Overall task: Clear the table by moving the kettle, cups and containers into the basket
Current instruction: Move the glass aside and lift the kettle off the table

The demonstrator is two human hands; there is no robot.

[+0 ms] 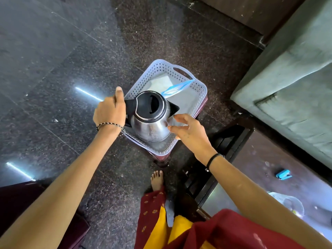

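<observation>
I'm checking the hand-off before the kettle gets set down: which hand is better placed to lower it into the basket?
The left hand. It is closed around the kettle's black handle over the basket, while the right hand is open beside the steel body, fingers spread, gripping nothing.

Electric kettle (152, 121): stainless steel body, black lid, black handle and black spout; upright, lid closed, positioned over the near end of the basket, handle pointing left. Whether its base rests on the basket floor cannot be told.

Basket (201, 90): pale lilac plastic, rectangular, perforated walls, cut-out handle at far end; holds white paper and a blue-and-white plastic bag.
</observation>
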